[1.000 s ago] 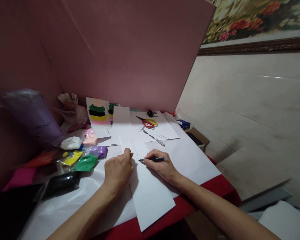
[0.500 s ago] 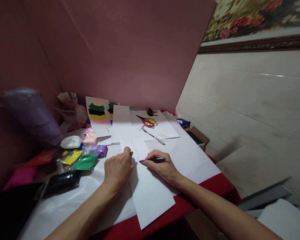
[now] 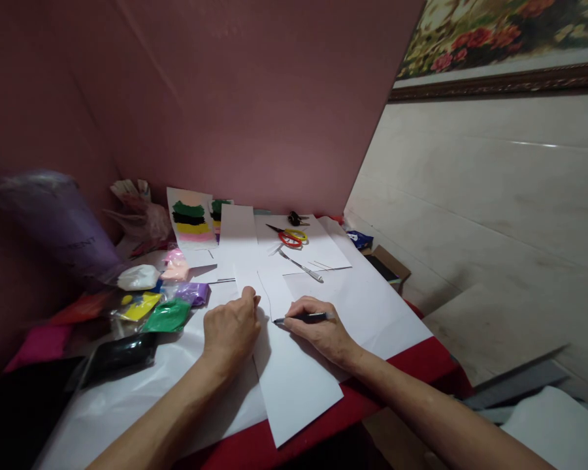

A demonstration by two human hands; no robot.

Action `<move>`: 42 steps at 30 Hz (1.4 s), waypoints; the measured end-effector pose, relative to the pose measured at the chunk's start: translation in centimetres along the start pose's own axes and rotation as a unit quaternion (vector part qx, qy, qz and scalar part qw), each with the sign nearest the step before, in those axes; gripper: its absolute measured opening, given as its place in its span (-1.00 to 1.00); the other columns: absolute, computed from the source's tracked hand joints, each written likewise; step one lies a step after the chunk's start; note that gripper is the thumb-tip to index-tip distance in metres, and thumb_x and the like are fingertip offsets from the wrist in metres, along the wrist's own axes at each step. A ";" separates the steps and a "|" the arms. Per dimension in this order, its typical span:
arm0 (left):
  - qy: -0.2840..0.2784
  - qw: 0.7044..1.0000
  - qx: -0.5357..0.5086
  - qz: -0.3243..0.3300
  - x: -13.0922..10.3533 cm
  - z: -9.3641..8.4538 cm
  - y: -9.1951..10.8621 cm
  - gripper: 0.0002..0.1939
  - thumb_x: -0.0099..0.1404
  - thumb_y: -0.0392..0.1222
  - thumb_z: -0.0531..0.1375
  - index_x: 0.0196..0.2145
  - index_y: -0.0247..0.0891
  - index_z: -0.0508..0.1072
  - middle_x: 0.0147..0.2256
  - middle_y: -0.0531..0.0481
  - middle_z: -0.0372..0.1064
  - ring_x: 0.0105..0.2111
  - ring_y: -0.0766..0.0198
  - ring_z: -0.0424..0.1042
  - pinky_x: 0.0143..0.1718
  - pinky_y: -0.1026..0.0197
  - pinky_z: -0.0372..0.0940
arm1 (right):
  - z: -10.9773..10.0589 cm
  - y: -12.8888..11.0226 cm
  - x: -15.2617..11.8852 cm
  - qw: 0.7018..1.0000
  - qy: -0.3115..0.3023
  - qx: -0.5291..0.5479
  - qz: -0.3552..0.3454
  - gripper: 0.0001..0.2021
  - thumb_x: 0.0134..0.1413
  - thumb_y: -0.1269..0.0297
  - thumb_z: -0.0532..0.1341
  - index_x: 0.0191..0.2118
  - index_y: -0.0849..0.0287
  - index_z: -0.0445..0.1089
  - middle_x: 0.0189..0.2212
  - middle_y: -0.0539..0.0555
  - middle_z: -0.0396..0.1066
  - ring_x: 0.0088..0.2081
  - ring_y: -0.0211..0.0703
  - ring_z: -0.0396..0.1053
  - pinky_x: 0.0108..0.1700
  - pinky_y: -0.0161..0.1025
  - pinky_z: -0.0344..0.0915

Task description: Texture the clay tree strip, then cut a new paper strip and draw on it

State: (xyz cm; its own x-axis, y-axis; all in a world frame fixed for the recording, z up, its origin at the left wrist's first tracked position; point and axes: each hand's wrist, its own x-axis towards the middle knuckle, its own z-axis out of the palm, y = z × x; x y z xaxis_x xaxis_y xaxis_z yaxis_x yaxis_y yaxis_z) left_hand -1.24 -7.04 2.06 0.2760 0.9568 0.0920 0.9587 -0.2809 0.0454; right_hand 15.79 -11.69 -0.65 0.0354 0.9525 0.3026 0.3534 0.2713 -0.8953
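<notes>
My right hand grips a black pen, its tip touching a long white sheet of paper. From the pen tip a thin, slightly curved dark line runs up the sheet. My left hand is curled closed and rests at the sheet's left edge; what its fingers hold, if anything, is hidden. Beyond the hands lie a fork-like silver tool and scissors with red and yellow handles.
Packets of coloured clay-like material, such as a green one and a black one, lie at the left. Behind them stands a card with painted stripes. Keys lie at the back. The table's red front edge shows.
The pen tip has moved slightly down the sheet toward me, and the drawn line is a little longer. My left hand has stayed nearly in place.
</notes>
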 end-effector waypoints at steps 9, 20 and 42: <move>-0.003 1.000 -0.008 -0.003 0.0 -0.1 0.1 -0.63 0.41 -0.19 -0.17 -0.15 -0.23 0.41 -0.39 -0.19 0.54 -0.37 0.00 0.52 -0.47 0.16 0.08 | -0.1 -0.3 -0.7 1.000 -0.011 0.005 0.016 -0.88 -0.02 0.38 0.32 -0.53 0.15 0.43 -0.50 0.00 0.40 -0.40 -0.20 0.35 -0.29 -0.24 0.26; 0.000 1.000 -0.006 0.003 0.0 0.0 0.0 -0.61 0.42 -0.18 -0.20 -0.13 -0.24 0.40 -0.40 -0.20 0.53 -0.38 0.04 0.51 -0.47 0.18 0.08 | -0.6 -0.4 -1.7 1.000 -0.020 0.004 0.018 -0.91 -0.01 0.39 0.32 -0.49 0.15 0.47 -0.46 0.01 0.44 -0.37 -0.20 0.37 -0.28 -0.25 0.29; -0.013 1.000 0.000 -0.005 -0.1 -0.4 0.2 -0.61 0.41 -0.18 -0.20 -0.13 -0.23 0.39 -0.37 -0.20 0.53 -0.36 0.02 0.51 -0.45 0.17 0.10 | -1.4 -1.4 -3.0 0.998 -0.007 0.040 0.041 -0.89 -0.09 0.44 0.31 -0.54 0.14 0.47 -0.47 0.01 0.45 -0.36 -0.17 0.39 -0.26 -0.22 0.28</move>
State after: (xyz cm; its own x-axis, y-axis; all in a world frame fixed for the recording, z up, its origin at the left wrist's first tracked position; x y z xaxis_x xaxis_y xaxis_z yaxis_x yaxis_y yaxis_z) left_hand -1.09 -7.19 2.48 0.2681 0.9611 0.0658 0.9613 -0.2714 0.0471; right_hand 16.50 -15.08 0.17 0.0483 0.9734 0.2242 0.2747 0.2028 -0.9399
